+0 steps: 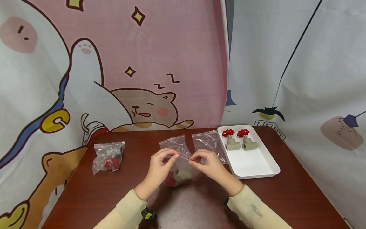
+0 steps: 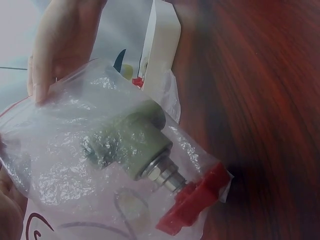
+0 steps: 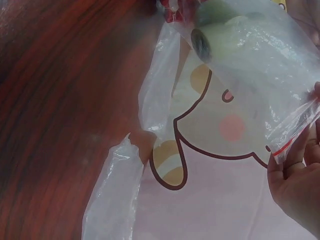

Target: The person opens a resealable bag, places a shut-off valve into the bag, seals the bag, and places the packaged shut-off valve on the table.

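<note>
A clear zip bag (image 2: 65, 135) hangs over the table between my two hands. Inside it is a valve (image 2: 145, 140) with a grey-green tee body, a metal stem and a red handwheel (image 2: 195, 200). My left hand (image 1: 161, 163) pinches the bag's top edge at one end between thumb and fingers. At the other end of that edge my right hand (image 1: 210, 163) pinches it likewise. A red line (image 3: 287, 146) runs along the mouth between the fingers. The bag hangs tilted, with the handwheel toward its lower corner.
On the right stands a white tray (image 1: 251, 165) holding two more valves with red handwheels, one a tee valve (image 1: 233, 144). Flat clear bags (image 1: 210, 143) lie beside the tray and behind my hands. Far left lies a bagged valve (image 1: 110, 159). A printed cloth (image 1: 171, 47) hangs behind the table.
</note>
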A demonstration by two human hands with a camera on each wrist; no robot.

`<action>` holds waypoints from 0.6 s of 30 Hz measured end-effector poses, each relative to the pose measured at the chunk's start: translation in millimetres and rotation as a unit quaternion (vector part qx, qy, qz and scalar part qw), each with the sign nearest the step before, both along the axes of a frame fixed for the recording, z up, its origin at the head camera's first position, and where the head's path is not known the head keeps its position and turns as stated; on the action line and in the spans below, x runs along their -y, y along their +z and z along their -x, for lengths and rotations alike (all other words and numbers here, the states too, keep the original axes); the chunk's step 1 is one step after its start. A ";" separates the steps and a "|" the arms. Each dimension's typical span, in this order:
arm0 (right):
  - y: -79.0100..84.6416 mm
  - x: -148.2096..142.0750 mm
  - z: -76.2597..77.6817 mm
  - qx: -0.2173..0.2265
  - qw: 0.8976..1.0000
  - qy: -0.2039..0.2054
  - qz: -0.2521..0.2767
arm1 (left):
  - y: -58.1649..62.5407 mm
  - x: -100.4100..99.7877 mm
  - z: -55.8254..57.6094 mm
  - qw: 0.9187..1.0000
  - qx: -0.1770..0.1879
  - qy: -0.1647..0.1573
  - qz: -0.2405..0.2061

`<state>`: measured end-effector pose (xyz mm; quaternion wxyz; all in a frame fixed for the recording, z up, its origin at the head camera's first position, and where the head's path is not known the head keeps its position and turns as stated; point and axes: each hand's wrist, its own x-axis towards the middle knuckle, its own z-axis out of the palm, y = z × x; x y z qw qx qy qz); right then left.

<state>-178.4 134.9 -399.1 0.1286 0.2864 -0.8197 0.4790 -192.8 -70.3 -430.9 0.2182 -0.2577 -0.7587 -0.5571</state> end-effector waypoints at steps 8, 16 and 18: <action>1.6 -0.3 0.2 0.010 1.000 -0.006 0.002 | 7.0 -0.9 -2.8 1.000 0.003 0.013 0.007; 1.2 0.3 -0.1 0.002 1.000 0.003 0.009 | 31.3 -2.6 -16.8 1.000 0.004 0.007 0.005; 0.3 -0.7 0.0 0.002 1.000 0.004 0.007 | 32.1 -2.5 -17.3 1.000 0.003 0.007 0.005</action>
